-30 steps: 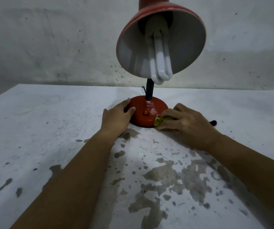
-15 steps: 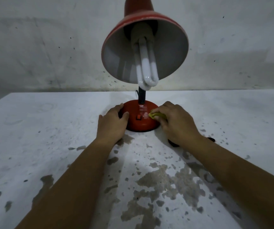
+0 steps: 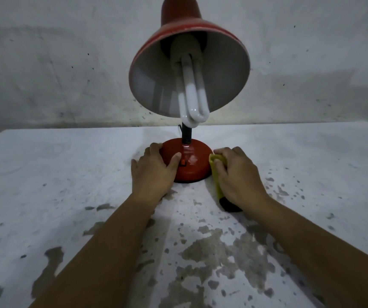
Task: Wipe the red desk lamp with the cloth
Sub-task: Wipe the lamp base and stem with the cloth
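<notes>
You have a single view, worn on your head, looking forward and down along both forearms across the worktop (image 3: 45, 174) to the wall (image 3: 45, 63) behind. It sits close, with the lamp's shade (image 3: 223, 81) looming just ahead at eye level.

No text, label, brand or number can be read on the red desk lamp (image 3: 186, 162), the cloth (image 3: 215, 174) or the table (image 3: 45, 174); the dim light may hide small print.

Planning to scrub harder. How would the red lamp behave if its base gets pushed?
Likely top-heavy: the shade hangs forward, high above the small round base, so it may tip. The base could slide on the table; the left hand braces it. The bulb looks fragile.
</notes>
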